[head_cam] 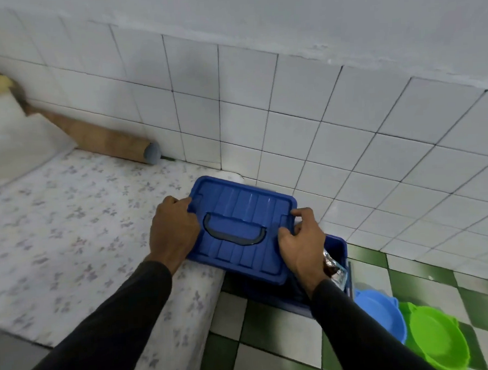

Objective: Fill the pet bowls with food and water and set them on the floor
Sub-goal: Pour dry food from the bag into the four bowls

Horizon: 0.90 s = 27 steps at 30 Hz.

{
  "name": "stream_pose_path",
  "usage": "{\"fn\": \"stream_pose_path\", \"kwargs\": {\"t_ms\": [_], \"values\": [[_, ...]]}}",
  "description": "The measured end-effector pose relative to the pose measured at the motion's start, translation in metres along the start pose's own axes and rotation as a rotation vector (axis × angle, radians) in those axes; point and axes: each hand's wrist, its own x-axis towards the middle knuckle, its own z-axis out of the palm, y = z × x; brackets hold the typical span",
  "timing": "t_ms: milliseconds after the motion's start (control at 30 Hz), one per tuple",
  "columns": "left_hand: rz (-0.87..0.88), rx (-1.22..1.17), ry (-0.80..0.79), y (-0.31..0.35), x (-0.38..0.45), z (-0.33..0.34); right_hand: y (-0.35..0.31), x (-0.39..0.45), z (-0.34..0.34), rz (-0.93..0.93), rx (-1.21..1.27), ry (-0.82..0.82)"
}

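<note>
A blue plastic lid [241,210] with a dark handle is held tilted over the corner of a mattress and above an open blue box [337,243]. My left hand [174,231] grips the lid's left edge. My right hand [302,241] grips its right edge. Inside the box a shiny foil packet [336,270] shows beside my right wrist. On the floor at the lower right lie a light blue pet bowl [382,312] and a bright green pet bowl [437,341], side by side and overlapping.
A mattress with a floral sheet [70,236] fills the left. A brown cardboard tube [107,141] lies along the white tiled wall [347,137]. The floor has green and white tiles [272,324].
</note>
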Motion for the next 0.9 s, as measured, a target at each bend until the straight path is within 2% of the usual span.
{"fn": "stream_pose_path", "kwargs": {"t_ms": [200, 533, 767, 900], "values": [[-0.037, 0.075, 0.030, -0.057, 0.022, -0.050, -0.044, -0.007, 0.067, -0.072, -0.013, -0.158], [-0.130, 0.219, -0.088, -0.136, 0.056, -0.098, -0.093, -0.024, 0.149, -0.181, -0.311, -0.414], [-0.102, 0.245, -0.094, -0.157, 0.057, -0.096, -0.102, -0.031, 0.162, -0.256, -0.505, -0.468], [-0.118, 0.251, -0.081, -0.156, 0.052, -0.093, -0.100, -0.032, 0.163, -0.343, -0.662, -0.435]]}}
